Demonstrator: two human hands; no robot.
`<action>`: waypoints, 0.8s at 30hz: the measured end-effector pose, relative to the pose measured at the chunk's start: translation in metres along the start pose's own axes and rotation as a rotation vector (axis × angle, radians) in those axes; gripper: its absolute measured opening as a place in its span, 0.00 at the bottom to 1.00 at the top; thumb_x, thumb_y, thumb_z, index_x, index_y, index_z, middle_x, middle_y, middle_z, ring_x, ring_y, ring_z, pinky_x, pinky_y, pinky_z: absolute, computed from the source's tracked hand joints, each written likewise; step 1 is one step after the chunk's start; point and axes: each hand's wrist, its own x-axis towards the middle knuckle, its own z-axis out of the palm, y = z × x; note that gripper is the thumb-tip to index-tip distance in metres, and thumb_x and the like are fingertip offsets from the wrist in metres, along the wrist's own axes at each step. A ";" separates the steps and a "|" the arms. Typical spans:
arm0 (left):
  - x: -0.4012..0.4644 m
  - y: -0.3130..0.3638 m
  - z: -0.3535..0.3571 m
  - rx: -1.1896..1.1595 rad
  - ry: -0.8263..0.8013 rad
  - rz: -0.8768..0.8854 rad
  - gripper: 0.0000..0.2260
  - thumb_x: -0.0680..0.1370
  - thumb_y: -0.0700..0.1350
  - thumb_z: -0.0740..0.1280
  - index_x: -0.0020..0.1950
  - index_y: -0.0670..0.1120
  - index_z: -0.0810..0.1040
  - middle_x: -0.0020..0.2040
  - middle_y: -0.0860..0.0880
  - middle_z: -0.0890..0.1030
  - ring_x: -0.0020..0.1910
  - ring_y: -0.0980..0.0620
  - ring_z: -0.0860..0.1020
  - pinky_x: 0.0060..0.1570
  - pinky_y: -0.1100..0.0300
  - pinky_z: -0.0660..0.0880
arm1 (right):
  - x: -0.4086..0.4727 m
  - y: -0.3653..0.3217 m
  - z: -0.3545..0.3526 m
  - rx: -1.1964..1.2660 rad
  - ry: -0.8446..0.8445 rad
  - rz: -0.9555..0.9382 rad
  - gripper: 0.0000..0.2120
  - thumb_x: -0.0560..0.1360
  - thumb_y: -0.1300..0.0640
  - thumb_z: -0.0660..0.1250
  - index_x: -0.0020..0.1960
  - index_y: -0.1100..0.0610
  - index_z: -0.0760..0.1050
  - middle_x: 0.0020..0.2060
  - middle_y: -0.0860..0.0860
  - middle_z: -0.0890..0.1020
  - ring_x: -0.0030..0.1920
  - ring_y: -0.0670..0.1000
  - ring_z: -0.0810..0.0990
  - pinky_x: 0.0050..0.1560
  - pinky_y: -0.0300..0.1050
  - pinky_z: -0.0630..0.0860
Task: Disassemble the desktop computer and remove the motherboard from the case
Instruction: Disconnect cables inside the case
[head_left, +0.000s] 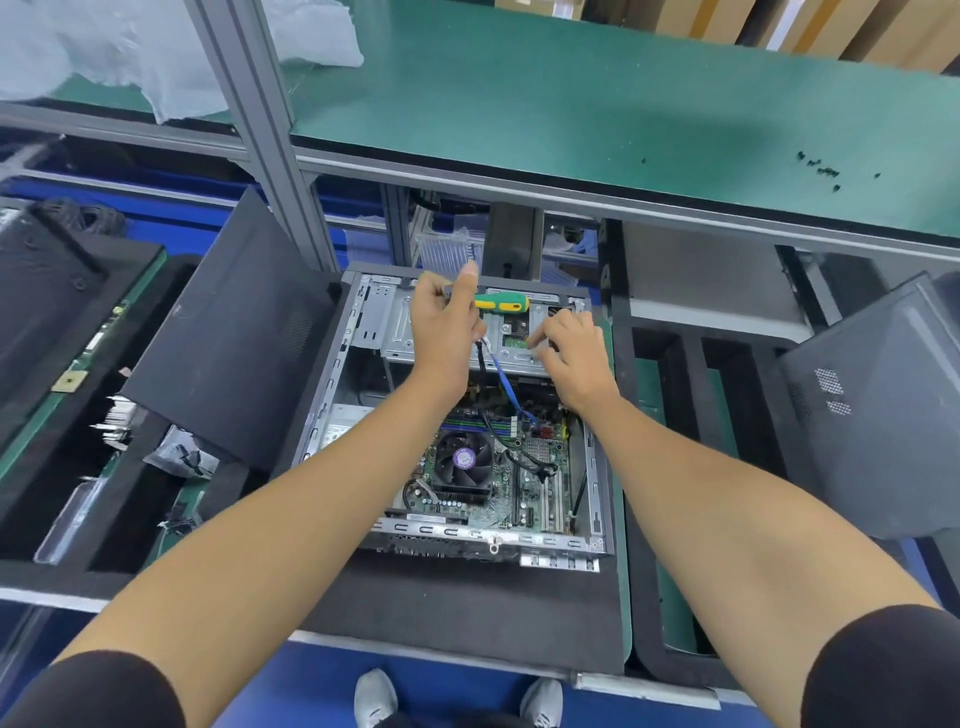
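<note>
Bright, even overhead light; soft shadow beyond the left hand (445, 332) (wide-angle edges bow, slightly soft).

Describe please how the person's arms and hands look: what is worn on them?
Both hands, the left hand and the right hand, are bare: no gloves, and no rings or watch can be seen. The forearms are uncovered too. Black sleeves end near the elbows on both arms. The fingers carry no tape or markings.

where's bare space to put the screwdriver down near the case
Free: the green shelf above the case, between the grey post and the loose screws; also the dark mat in front of the case. Crowded: inside the case and the left bench.
</note>
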 end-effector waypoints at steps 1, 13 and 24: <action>0.002 0.002 0.003 0.008 -0.008 -0.001 0.17 0.82 0.47 0.67 0.41 0.48 0.61 0.30 0.50 0.60 0.28 0.52 0.57 0.25 0.61 0.61 | -0.002 -0.002 -0.002 0.035 -0.021 -0.050 0.13 0.73 0.48 0.58 0.46 0.52 0.78 0.42 0.41 0.73 0.49 0.49 0.67 0.51 0.51 0.64; 0.009 0.006 -0.009 0.331 -0.087 0.105 0.15 0.85 0.54 0.60 0.48 0.43 0.69 0.44 0.43 0.83 0.46 0.47 0.86 0.45 0.51 0.81 | 0.005 -0.053 0.009 0.385 -0.161 0.208 0.17 0.76 0.51 0.60 0.31 0.56 0.65 0.25 0.53 0.70 0.29 0.53 0.67 0.36 0.49 0.63; -0.005 -0.018 -0.048 0.273 -0.363 -0.226 0.27 0.73 0.54 0.76 0.60 0.46 0.63 0.60 0.43 0.79 0.56 0.44 0.84 0.51 0.54 0.82 | -0.011 -0.036 0.008 0.495 -0.081 0.277 0.18 0.78 0.54 0.59 0.29 0.55 0.69 0.21 0.51 0.74 0.24 0.52 0.73 0.33 0.49 0.73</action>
